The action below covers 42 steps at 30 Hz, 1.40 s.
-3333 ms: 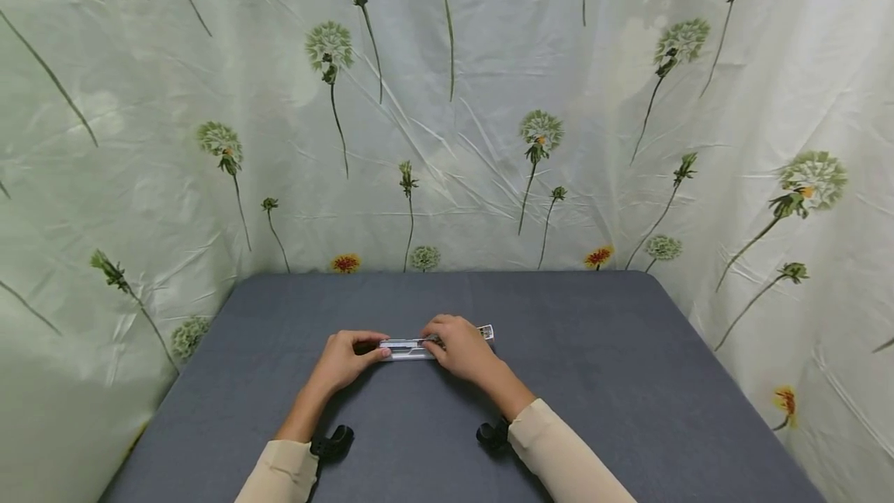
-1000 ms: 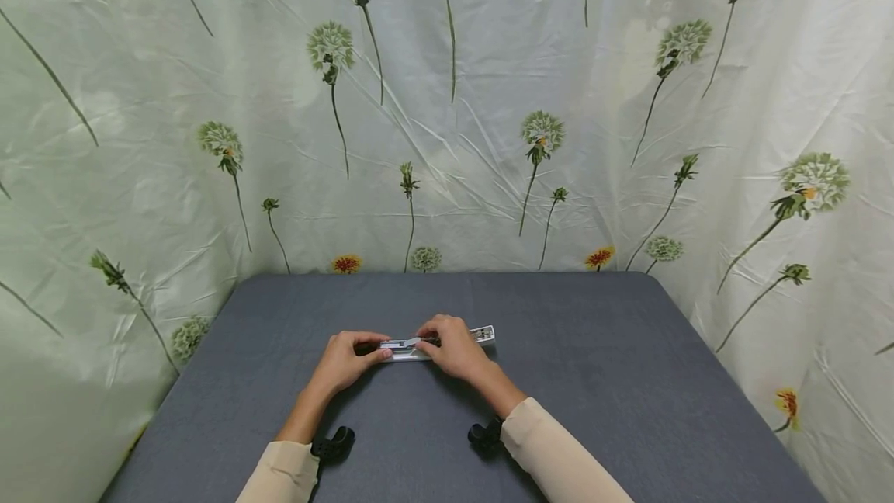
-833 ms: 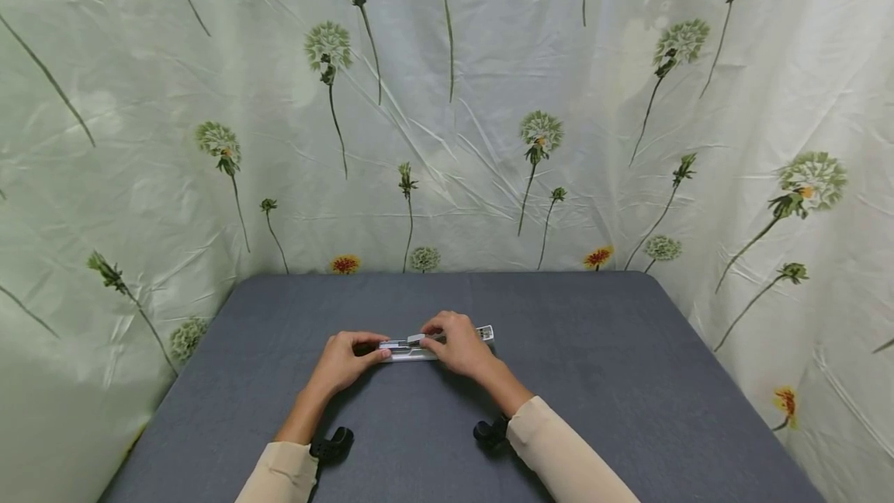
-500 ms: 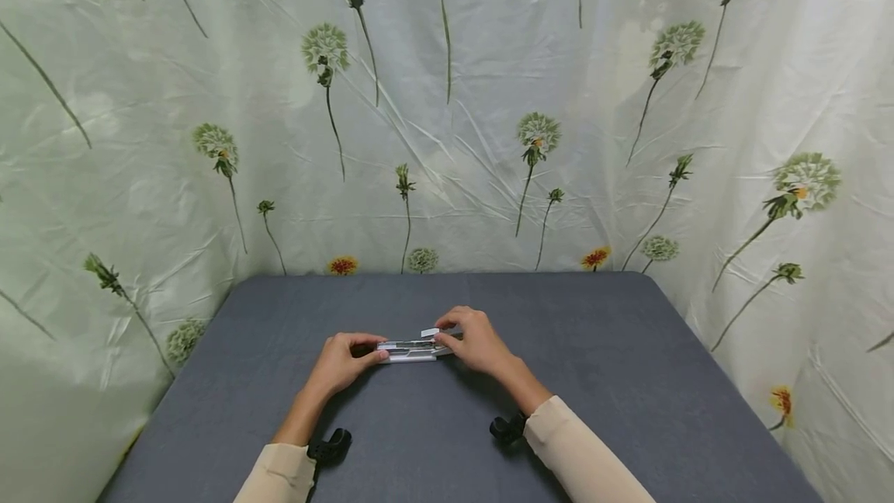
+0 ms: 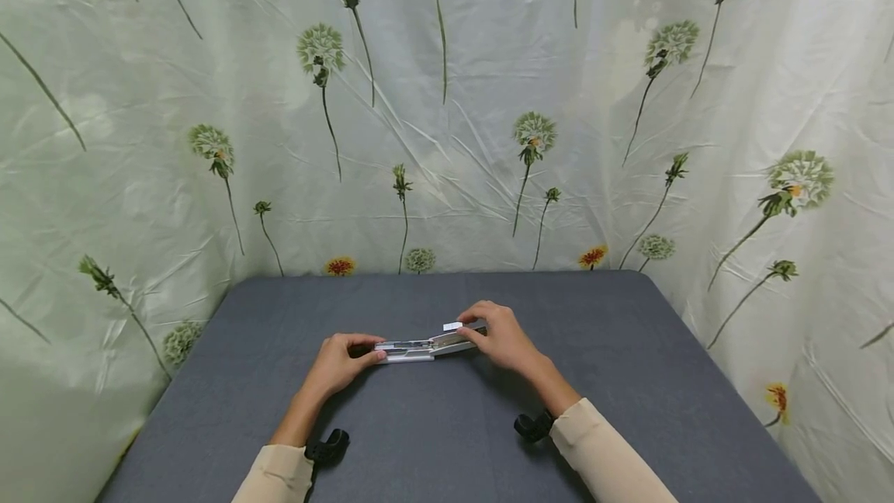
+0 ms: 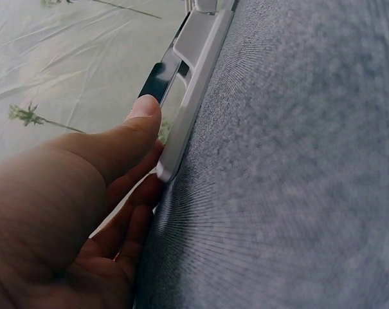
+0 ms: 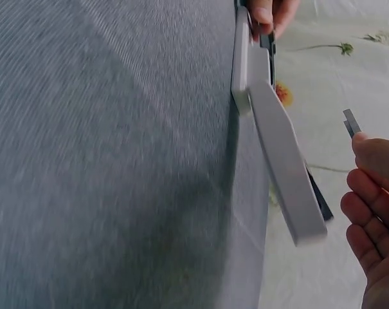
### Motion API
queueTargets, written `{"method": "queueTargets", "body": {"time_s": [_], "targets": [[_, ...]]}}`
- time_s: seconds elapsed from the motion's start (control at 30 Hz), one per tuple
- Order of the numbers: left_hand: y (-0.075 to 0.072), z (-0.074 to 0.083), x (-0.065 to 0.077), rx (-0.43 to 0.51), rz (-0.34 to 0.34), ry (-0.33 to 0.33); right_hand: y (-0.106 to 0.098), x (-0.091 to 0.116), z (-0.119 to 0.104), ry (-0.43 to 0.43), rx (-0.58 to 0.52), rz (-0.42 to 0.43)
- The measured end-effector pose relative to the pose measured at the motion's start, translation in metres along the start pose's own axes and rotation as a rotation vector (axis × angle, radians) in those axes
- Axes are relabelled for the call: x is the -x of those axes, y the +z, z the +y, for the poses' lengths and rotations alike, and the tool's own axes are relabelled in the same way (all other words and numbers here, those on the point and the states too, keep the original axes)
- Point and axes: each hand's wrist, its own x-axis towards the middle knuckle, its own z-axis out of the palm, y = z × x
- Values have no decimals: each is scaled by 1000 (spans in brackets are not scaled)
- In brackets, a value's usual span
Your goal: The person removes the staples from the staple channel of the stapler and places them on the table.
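A white and silver stapler point(image 5: 412, 348) lies on the grey table point(image 5: 447, 449), hinged open. Its base stays flat while its white upper arm point(image 7: 281, 167) tilts up toward the right. My left hand point(image 5: 341, 363) grips the stapler's left end, thumb point(image 6: 139, 119) on the near side and fingers behind it. My right hand point(image 5: 504, 337) is at the raised right end and pinches a small pale strip point(image 5: 452, 326) at its fingertips. In the right wrist view the strip point(image 7: 350, 122) juts up from the curled fingers point(image 7: 374, 187), just beside the tilted arm. Whether that hand also touches the arm is hidden.
A pale curtain printed with dandelions point(image 5: 447, 115) closes off the table at the back and both sides. Black camera mounts sit at my left wrist point(image 5: 328, 445) and right wrist point(image 5: 532, 425). Bare grey cloth surrounds the stapler.
My right hand has moved right and slightly up along the stapler, carrying the small pale strip. The stapler's upper arm has tilted up on the right. My left hand has kept its hold.
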Motion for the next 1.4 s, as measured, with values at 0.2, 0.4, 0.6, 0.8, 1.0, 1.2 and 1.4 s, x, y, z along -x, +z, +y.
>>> {"method": "queueTargets", "body": {"time_s": [0.2,0.4,0.6,0.8,1.0,1.2,1.4], "targets": [[-1,-1,0,1,5,-3,-9,7,9,7,13,22],[-2,-2,1,-13,4,-3,-18,16,23,36,29,82],[-3,-1,2,-6,5,-3,-30,28,37,77,38,127],[-3,0,3,-12,7,-9,-40,38,51,109,63,133],[-3,0,2,-6,3,-8,-41,47,65,98,93,130],[-2,0,2,-10,8,-5,-38,56,77,130,112,87],[-1,0,1,2,-5,-21,-37,61,85,174,114,54]]}}
